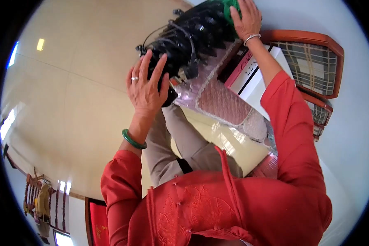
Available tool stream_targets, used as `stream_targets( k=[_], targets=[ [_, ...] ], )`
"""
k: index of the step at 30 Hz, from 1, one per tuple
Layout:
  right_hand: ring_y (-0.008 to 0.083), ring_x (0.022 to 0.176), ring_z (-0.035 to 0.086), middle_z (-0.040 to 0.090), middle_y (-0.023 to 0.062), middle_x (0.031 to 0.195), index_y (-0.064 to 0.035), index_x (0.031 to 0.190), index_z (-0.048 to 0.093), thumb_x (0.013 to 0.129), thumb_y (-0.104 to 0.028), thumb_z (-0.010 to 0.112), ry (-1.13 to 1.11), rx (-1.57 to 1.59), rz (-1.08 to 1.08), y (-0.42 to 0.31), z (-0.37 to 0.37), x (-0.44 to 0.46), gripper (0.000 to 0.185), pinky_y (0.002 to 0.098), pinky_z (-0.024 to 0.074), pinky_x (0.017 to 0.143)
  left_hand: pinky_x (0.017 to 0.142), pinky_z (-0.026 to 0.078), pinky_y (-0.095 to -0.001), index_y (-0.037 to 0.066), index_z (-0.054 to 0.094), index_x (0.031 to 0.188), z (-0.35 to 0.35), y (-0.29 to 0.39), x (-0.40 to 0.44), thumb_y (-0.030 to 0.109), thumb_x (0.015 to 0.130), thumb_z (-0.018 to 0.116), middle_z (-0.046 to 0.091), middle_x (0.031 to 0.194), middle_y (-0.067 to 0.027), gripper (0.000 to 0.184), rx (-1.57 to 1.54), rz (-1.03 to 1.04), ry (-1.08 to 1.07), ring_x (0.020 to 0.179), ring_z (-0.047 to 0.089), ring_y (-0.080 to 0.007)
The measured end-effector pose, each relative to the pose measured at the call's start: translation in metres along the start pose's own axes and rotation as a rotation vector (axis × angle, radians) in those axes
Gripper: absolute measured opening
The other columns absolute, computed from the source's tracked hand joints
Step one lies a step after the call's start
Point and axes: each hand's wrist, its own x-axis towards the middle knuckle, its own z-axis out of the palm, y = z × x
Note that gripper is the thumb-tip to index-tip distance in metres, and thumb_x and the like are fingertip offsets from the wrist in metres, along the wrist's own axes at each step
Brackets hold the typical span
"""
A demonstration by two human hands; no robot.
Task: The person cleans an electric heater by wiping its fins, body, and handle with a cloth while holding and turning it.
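— What's between those two hands?
— A black cable bundle (180,57), glossy and bristly, dark plugs sticking out all along it. It lies slantwise over the far part of the quilted seat mat (223,102), with green material (230,10) at its far end.
— How are the fingers?
— The left hand (146,90) is over the near end, fingers spread wide, closed on nothing that I can see. The right hand (247,24) is at the green material, thumb apart; whether it grips, I can't tell.
— Much room around it?
— To the left, plenty: the bundle's ragged edge shows against the pale tiled floor (74,110), which stretches well away. The right is tighter: a white box (256,88) just beside, then the plaid seat back (311,67) and the wall (352,123).
— And nearer the body?
— The trousered legs (188,131), close below the near end.
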Motion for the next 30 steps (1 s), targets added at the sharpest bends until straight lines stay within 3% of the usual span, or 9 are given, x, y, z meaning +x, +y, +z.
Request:
stream_targets(
  k=[2,5,13,16,17,22,26,30],
  targets=[
    [0.0363,0.123,0.042,0.046,0.0185,0.133,-0.0118,0.136,0.044,0.088,-0.033,0.048,-0.099,-0.025,0.098,-0.018,-0.016,0.007,0.052,0.0452,0.0308,0.103,0.098,0.035,-0.0384,0.026,0.057,0.125,0.005,-0.003,0.000,0.023,0.081,0.060,0.050,0.132,-0.0046,0.044,0.003,-0.009,-0.006,0.116,0.049,-0.0226],
    [0.0361,0.118,0.045,0.049,0.0185,0.130,-0.0083,0.131,0.048,0.089,-0.025,0.045,-0.049,0.115,0.088,-0.014,-0.020,0.003,0.045,0.0438,0.0336,0.100,0.098,0.036,-0.0369,0.026,0.058,0.124,0.008,-0.001,-0.002,0.020,0.080,0.060,0.051,0.131,-0.0036,0.044,-0.011,-0.006,0.026,0.114,0.051,-0.0211],
    [0.0374,0.118,0.046,0.050,0.0203,0.127,-0.0005,0.128,0.046,0.092,-0.023,0.041,-0.079,0.228,0.020,-0.010,-0.012,0.006,0.043,0.0422,0.0337,0.101,0.098,0.036,-0.0356,0.026,0.062,0.118,0.014,-0.009,-0.005,0.016,0.075,0.062,0.053,0.129,0.0003,0.044,-0.071,-0.027,0.137,0.113,0.053,-0.0167],
    [0.0371,0.119,0.045,0.049,0.0198,0.129,-0.0014,0.129,0.046,0.092,-0.023,0.041,-0.093,0.214,0.015,-0.008,-0.006,0.003,0.043,0.0419,0.0332,0.102,0.099,0.036,-0.0359,0.026,0.062,0.117,0.017,-0.013,-0.008,0.017,0.074,0.062,0.053,0.129,0.0005,0.044,-0.086,-0.045,0.155,0.114,0.052,-0.0162],
    [0.0330,0.117,0.048,0.053,0.0146,0.126,-0.0091,0.128,0.049,0.093,-0.026,0.042,-0.092,0.203,0.009,0.005,0.005,0.002,0.040,0.0398,0.0357,0.099,0.098,0.038,-0.0358,0.023,0.060,0.122,0.012,-0.012,-0.007,0.014,0.074,0.064,0.055,0.126,-0.0009,0.048,-0.091,-0.046,0.145,0.113,0.054,-0.0187],
    [0.0356,0.113,0.051,0.054,0.0160,0.124,-0.0094,0.126,0.050,0.091,-0.025,0.044,-0.045,0.188,-0.054,0.006,0.006,0.007,0.039,0.0420,0.0380,0.096,0.101,0.036,-0.0361,0.017,0.052,0.129,0.012,-0.014,-0.005,0.012,0.072,0.064,0.056,0.125,-0.0017,0.059,-0.127,-0.071,0.190,0.116,0.052,-0.0190],
    [0.0353,0.114,0.049,0.053,0.0166,0.125,-0.0076,0.127,0.049,0.091,-0.025,0.043,-0.102,0.206,0.041,0.004,0.010,0.001,0.040,0.0404,0.0369,0.097,0.108,0.028,-0.0424,0.013,0.046,0.133,0.014,-0.013,-0.008,0.013,0.068,0.064,0.055,0.124,-0.0033,0.067,-0.149,-0.162,0.212,0.123,0.046,-0.0221],
    [0.0337,0.115,0.050,0.053,0.0160,0.125,-0.0071,0.127,0.049,0.091,-0.024,0.042,-0.106,0.241,0.065,0.022,0.008,-0.006,0.040,0.0393,0.0366,0.098,0.108,0.027,-0.0452,0.012,0.046,0.133,0.021,-0.001,-0.002,0.018,0.068,0.065,0.053,0.126,-0.0041,0.068,-0.128,-0.241,0.235,0.124,0.044,-0.0232]
  ],
)
